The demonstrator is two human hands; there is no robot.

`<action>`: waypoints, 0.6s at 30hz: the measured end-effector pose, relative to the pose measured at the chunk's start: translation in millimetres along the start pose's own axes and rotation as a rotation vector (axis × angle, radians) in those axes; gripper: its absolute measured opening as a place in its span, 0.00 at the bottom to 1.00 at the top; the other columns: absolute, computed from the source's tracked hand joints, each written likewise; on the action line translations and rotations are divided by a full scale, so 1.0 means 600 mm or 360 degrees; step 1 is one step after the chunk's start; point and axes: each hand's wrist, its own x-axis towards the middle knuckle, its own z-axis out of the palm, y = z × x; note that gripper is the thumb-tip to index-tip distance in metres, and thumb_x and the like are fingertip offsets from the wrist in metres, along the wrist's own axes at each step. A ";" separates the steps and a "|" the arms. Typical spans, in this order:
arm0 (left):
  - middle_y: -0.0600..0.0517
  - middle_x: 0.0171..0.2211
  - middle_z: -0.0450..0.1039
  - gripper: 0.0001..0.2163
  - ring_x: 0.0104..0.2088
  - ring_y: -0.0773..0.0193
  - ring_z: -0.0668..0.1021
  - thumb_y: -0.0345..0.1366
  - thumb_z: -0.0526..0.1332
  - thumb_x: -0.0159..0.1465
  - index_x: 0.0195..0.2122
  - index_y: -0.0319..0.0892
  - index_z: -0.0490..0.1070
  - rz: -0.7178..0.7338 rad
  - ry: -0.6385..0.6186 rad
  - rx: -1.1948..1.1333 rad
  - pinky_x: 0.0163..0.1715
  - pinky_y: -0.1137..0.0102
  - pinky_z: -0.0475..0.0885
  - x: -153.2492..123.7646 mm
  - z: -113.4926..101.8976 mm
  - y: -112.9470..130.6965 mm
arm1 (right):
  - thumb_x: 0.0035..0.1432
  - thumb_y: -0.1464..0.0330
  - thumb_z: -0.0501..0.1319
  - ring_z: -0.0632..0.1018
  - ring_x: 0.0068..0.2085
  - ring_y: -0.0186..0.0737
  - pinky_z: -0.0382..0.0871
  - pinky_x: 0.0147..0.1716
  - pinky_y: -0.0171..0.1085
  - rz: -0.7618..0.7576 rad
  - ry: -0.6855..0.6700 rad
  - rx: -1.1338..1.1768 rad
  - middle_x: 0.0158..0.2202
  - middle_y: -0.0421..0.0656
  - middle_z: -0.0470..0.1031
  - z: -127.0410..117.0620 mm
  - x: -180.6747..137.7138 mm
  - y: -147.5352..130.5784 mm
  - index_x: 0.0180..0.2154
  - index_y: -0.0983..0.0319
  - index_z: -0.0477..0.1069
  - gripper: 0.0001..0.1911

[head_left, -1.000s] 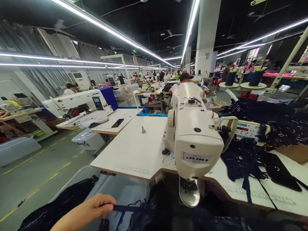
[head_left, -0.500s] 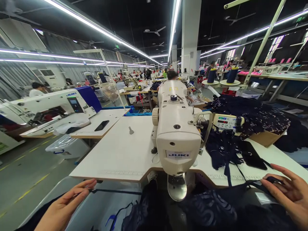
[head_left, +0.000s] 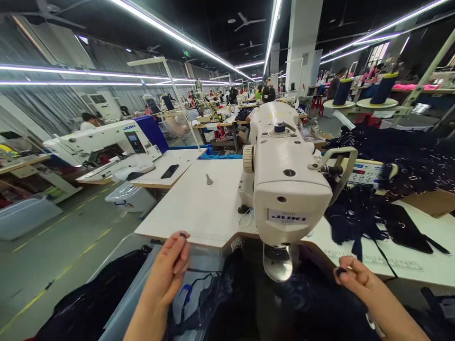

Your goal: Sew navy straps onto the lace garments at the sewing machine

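Note:
My left hand (head_left: 173, 263) is raised in front of the table's near edge. Its thumb and finger are pinched on a dark strap, of which only a small bit shows at the fingertips. On the other side, my right hand (head_left: 359, 279) pinches another small dark piece of strap. Between the hands lies a dark navy lace garment (head_left: 300, 289), low and partly lost in shadow. Above it stands a white JUKI sewing machine (head_left: 291, 203), its rounded metal plate (head_left: 277, 265) jutting towards me. Whether both straps belong to this garment is hidden.
A dark phone (head_left: 408, 229) and a heap of navy straps with rings (head_left: 419, 161) lie right of the machine. A small grey tool (head_left: 208, 179) rests on the white table (head_left: 177, 203). Clear plastic bins (head_left: 131, 196) stand at left. A second JUKI machine (head_left: 103, 142) is beyond.
Both hands have moved inwards, the left one upwards too, and their fingers have closed further. The strap stretched from my left hand no longer shows taut. The view has turned left.

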 end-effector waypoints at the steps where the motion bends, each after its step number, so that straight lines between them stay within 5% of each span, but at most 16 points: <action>1: 0.62 0.17 0.63 0.13 0.12 0.81 0.55 0.42 0.69 0.57 0.34 0.40 0.70 -0.0071 -0.0124 0.0110 0.12 0.85 0.53 -0.009 0.016 -0.014 | 0.50 0.44 0.62 0.75 0.23 0.37 0.70 0.22 0.34 -0.0015 -0.0090 -0.0040 0.24 0.39 0.73 0.013 -0.006 0.001 0.34 0.56 0.64 0.24; 5: 0.53 0.24 0.72 0.14 0.21 0.73 0.69 0.45 0.66 0.58 0.31 0.40 0.67 -0.0295 -0.0535 0.0417 0.21 0.79 0.63 -0.051 0.091 -0.069 | 0.51 0.54 0.65 0.78 0.28 0.37 0.74 0.30 0.33 -0.0374 -0.0252 -0.0463 0.30 0.39 0.75 0.033 -0.026 -0.011 0.42 0.57 0.66 0.20; 7: 0.54 0.23 0.70 0.11 0.20 0.72 0.67 0.43 0.62 0.61 0.32 0.41 0.65 -0.0410 -0.0759 0.0586 0.21 0.77 0.61 -0.071 0.124 -0.092 | 0.57 0.58 0.62 0.80 0.31 0.37 0.75 0.31 0.31 -0.0574 -0.0396 -0.0654 0.32 0.39 0.77 0.029 -0.034 -0.032 0.40 0.56 0.70 0.11; 10: 0.58 0.21 0.64 0.08 0.22 0.72 0.64 0.39 0.59 0.62 0.30 0.41 0.63 -0.0385 -0.0832 0.0762 0.23 0.76 0.59 -0.093 0.157 -0.116 | 0.63 0.61 0.59 0.82 0.36 0.36 0.76 0.36 0.28 -0.0791 -0.0618 -0.0733 0.37 0.37 0.80 0.023 -0.049 -0.081 0.40 0.53 0.73 0.06; 14: 0.58 0.23 0.62 0.06 0.25 0.71 0.64 0.35 0.57 0.63 0.29 0.41 0.64 -0.0159 -0.0838 0.0935 0.25 0.76 0.59 -0.107 0.177 -0.130 | 0.66 0.64 0.56 0.82 0.38 0.35 0.76 0.41 0.28 -0.1077 -0.0410 -0.0645 0.39 0.38 0.81 0.039 -0.070 -0.132 0.43 0.55 0.74 0.09; 18: 0.58 0.23 0.63 0.05 0.25 0.71 0.65 0.31 0.55 0.64 0.29 0.41 0.65 0.0209 -0.0795 0.1172 0.25 0.76 0.59 -0.115 0.184 -0.135 | 0.67 0.69 0.54 0.81 0.39 0.37 0.76 0.43 0.32 -0.1350 -0.0220 -0.0749 0.40 0.42 0.80 0.074 -0.078 -0.130 0.47 0.60 0.73 0.11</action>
